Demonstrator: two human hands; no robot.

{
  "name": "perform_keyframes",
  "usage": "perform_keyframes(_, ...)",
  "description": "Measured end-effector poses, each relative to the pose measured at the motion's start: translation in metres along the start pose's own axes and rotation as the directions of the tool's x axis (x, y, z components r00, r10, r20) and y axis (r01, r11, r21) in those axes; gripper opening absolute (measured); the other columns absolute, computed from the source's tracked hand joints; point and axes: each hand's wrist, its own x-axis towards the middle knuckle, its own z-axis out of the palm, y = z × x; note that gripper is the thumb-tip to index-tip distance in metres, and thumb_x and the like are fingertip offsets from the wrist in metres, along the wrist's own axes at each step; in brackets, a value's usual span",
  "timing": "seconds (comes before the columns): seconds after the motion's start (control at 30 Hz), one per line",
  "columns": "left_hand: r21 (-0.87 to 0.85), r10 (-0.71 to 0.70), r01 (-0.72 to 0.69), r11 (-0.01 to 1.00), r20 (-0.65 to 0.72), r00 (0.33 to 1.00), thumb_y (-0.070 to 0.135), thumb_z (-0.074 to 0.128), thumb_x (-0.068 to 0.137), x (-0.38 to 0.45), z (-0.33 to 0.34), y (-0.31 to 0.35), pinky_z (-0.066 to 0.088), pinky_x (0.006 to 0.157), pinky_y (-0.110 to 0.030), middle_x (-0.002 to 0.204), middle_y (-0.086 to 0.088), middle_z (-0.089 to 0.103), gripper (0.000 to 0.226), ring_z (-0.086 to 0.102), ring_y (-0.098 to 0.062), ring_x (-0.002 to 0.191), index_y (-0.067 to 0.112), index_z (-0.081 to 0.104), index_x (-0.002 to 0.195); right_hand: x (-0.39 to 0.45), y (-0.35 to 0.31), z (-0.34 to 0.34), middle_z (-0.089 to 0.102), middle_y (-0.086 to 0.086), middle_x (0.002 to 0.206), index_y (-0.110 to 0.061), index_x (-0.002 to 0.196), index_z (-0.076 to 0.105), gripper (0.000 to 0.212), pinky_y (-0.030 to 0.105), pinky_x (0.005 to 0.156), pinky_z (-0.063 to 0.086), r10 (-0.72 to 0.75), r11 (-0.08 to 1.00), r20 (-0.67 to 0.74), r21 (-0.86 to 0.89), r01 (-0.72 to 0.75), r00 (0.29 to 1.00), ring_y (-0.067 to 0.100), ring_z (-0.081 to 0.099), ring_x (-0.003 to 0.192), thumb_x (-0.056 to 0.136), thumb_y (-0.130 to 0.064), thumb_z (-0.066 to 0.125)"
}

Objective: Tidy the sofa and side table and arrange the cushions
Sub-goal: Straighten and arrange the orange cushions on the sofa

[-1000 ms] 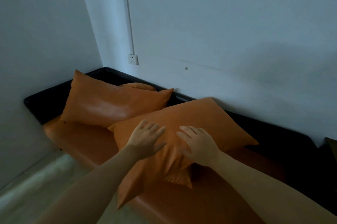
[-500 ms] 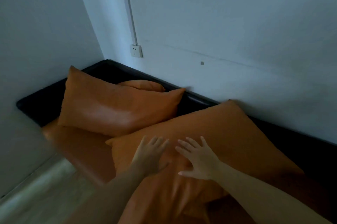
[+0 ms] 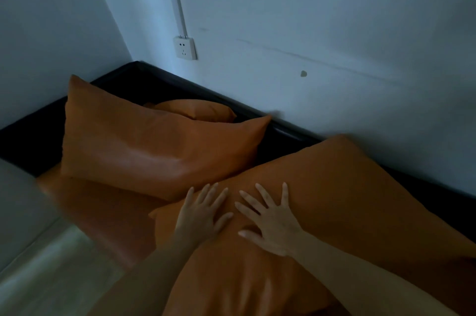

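On the sofa [image 3: 103, 202] seat's front edge, the near cushion [image 3: 334, 187] lies flat; left hand [image 3: 199, 215] and right hand [image 3: 270, 223], fingers spread, press it, probably smoothing it before propping it against the backrest.

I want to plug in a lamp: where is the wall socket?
In the head view, the white wall socket sits upper left of centre on the back wall, near the corner, above the sofa's black back edge.

Single head cam, wide-angle, looks forward and down from above the sofa [image 3: 108, 215] toward the room corner. Close range: cushion [image 3: 322, 187] and both forearms fill the lower frame. No second view, no overlap.
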Motion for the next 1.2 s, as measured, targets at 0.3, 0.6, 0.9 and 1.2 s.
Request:
perform_keyframes(0.3, 0.024, -0.011, 0.013, 1.000, -0.051, 0.999, 0.068, -0.042, 0.066, 0.065, 0.006, -0.039, 0.001, 0.119, -0.044, 0.161, 0.002, 0.010, 0.106, 0.007, -0.018, 0.148, 0.030, 0.003, 0.154, 0.087, 0.024, -0.013, 0.017, -0.002, 0.160, -0.028, 0.149, 0.026, 0.095, 0.065, 0.111, -0.006, 0.177, 0.979, 0.092, 0.090, -0.185, 0.980, 0.019, 0.009, 0.147, 0.076, -0.074, -0.013)
perform_keyframes(0.6, -0.109, 0.013, -0.015, 0.994, -0.014, 1.000, 0.074, -0.036, 0.062, 0.093, 0.014, -0.048, 0.007, 0.119, -0.037, 0.160, 0.005, 0.015, 0.112, 0.011, -0.014, 0.147, 0.030, 0.011, 0.153, 0.123, 0.032, 0.004, 0.021, -0.002, 0.159, -0.028, 0.150, 0.025, 0.072, 0.054, 0.116, -0.003, 0.200, 0.972, 0.198, 0.084, -0.220, 0.960, 0.020, 0.012, 0.146, 0.092, -0.068, 0.008)
perform_keyframes(0.9, -0.173, -0.012, 0.005, 0.985, -0.038, 0.999, 0.077, -0.028, 0.067, 0.071, 0.015, -0.016, 0.009, 0.119, -0.033, 0.159, 0.008, 0.019, 0.107, 0.014, -0.010, 0.146, 0.031, 0.016, 0.152, 0.074, 0.032, 0.016, 0.030, -0.002, 0.154, -0.027, 0.148, 0.030, 0.085, 0.054, 0.116, 0.001, 0.192, 0.977, 0.045, 0.081, -0.195, 0.980, 0.019, 0.018, 0.144, 0.082, -0.067, -0.006)
perform_keyframes(1.2, -0.216, -0.080, 0.066, 0.974, -0.057, 0.995, 0.067, 0.012, 0.093, 0.039, -0.004, 0.047, 0.013, 0.118, -0.042, 0.160, 0.006, 0.013, 0.070, 0.009, -0.011, 0.147, 0.030, 0.011, 0.153, -0.013, 0.043, 0.027, 0.048, -0.004, 0.143, -0.029, 0.139, 0.047, 0.062, 0.052, 0.116, 0.014, 0.203, 0.973, -0.149, 0.141, -0.183, 0.968, 0.017, 0.037, 0.136, 0.094, -0.063, 0.021)
